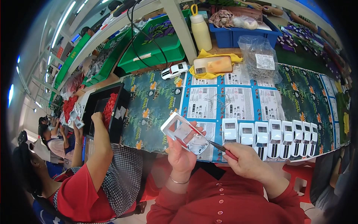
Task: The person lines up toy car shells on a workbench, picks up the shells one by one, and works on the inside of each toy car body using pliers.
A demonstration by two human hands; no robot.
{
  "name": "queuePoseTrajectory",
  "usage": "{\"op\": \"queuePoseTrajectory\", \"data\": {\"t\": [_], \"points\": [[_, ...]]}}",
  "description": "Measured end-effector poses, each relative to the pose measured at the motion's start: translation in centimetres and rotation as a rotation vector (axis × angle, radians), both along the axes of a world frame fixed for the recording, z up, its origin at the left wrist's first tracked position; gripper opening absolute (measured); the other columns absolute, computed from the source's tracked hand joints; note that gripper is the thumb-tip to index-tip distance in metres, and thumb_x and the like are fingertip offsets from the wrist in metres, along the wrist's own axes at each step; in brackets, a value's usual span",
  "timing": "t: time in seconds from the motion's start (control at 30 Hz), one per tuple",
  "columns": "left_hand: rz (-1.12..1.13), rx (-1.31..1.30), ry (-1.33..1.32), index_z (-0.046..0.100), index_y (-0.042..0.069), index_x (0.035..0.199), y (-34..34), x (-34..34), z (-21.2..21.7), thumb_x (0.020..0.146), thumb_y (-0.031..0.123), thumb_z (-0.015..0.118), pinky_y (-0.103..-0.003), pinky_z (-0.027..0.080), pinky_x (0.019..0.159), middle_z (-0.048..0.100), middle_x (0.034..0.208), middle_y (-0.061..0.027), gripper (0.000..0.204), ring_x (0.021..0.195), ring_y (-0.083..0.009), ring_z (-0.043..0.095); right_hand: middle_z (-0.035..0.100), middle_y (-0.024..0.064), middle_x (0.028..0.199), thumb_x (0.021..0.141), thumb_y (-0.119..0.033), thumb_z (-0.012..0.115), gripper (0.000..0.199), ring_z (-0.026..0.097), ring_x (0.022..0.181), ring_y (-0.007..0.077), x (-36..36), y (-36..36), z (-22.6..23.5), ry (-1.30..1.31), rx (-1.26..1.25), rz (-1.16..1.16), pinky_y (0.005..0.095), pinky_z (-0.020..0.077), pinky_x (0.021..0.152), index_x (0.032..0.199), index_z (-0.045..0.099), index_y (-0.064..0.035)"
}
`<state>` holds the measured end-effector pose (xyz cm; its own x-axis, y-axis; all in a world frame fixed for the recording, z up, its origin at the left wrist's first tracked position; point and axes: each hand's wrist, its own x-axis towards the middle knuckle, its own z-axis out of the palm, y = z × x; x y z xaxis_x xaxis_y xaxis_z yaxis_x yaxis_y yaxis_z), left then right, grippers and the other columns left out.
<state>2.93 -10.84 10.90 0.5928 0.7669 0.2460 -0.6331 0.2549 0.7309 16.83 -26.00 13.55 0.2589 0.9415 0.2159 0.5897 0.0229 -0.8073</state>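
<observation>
In the head view the left hand grips a white toy shell from below, fingers wrapped on its near end; its long axis runs from near right up to far left, tilted above the table's near edge. The right hand is just to the right, fingers pinched on red-handled tweezers whose tip points left and touches the shell's near right end. A row of white shells lies right of both hands
</observation>
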Motion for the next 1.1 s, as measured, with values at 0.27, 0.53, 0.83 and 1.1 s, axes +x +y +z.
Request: {"op": "queuePoseTrajectory", "data": {"t": [0.27, 0.53, 0.83, 1.1], "points": [[0.01, -0.049, -0.075, 0.026, 0.019, 0.145, 0.1, -0.1, 0.0, 0.096, 0.047, 0.041, -0.056, 0.046, 0.092, 0.051, 0.126, -0.0239, 0.059, 0.108, -0.0374, 0.057, 0.061, 0.0165, 0.082, 0.08, -0.01, 0.063, 0.023, 0.06, 0.074, 0.0355, -0.2, 0.2, -0.5, -0.111, 0.057, -0.018, 0.0429, 0.048, 0.064, 0.1, 0.056, -0.0011], [0.074, 0.047, -0.047, 0.03, 0.017, 0.142, 0.1, 0.0, 0.0, 0.096, 0.048, 0.039, -0.055, 0.047, 0.09, 0.053, 0.124, -0.0216, 0.056, 0.106, -0.0352, 0.058, 0.058, 0.0145, 0.074, 0.08, -0.009, 0.063, 0.018, 0.059, 0.067, 0.0338, -0.5, 0.5, -0.2, -0.164, 0.063, -0.01, 0.0426, 0.0465, 0.059, 0.095, 0.055, -0.0023], [0.066, 0.031, -0.055, 0.029, 0.013, 0.141, -0.2, 0.0, 0.3, 0.093, 0.037, 0.048, -0.054, 0.048, 0.09, 0.052, 0.123, -0.0209, 0.056, 0.107, -0.0345, 0.057, 0.058, 0.0145, 0.074, 0.081, -0.009, 0.063, 0.017, 0.059, 0.067, 0.0341, -0.6, 0.6, -0.6, -0.154, 0.053, -0.005, 0.043, 0.0463, 0.058, 0.094, 0.054, -0.0027], [0.264, 0.01, 0.235, 0.021, 0.012, 0.143, -1.4, 1.1, 1.1, 0.062, -0.02, 0.04, -0.05, 0.051, 0.09, 0.049, 0.12, -0.0181, 0.089, 0.105, -0.0305, 0.057, 0.06, 0.0163, 0.076, 0.081, -0.009, 0.061, 0.017, 0.059, 0.069, 0.0357, -0.5, 0.7, -0.7, -0.128, 0.009, 0.003, 0.0446, 0.0469, 0.059, 0.095, 0.054, -0.0021]]}}
